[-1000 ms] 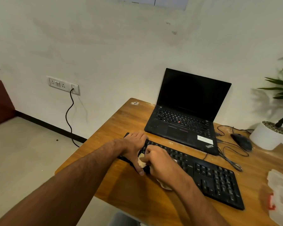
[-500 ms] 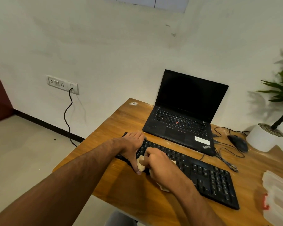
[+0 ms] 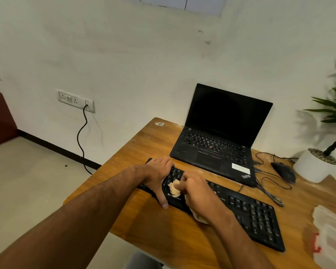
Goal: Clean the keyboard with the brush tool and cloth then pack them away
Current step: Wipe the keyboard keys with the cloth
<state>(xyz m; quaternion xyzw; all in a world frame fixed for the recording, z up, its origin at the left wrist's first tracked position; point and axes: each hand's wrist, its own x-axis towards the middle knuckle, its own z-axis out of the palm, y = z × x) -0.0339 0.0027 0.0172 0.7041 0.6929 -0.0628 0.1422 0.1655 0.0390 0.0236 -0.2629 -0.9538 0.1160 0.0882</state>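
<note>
A black external keyboard (image 3: 256,216) lies slantwise on the wooden desk (image 3: 155,228) in front of the laptop. My left hand (image 3: 159,175) presses flat on the keyboard's left end, thumb down over its front edge. My right hand (image 3: 198,193) grips a crumpled cream cloth (image 3: 174,189) and holds it against the left-hand keys; more cloth pokes out under my wrist. No brush tool is visible.
An open black laptop (image 3: 217,140) stands behind the keyboard. A black mouse (image 3: 283,171) with tangled cables and a white plant pot (image 3: 314,166) sit at the back right. A clear plastic case (image 3: 332,237) with a red latch lies at the right edge.
My right hand with the cloth has shifted a little toward the keyboard's left end. My left hand stays pressed on the keyboard. The camera view has drifted slightly.
</note>
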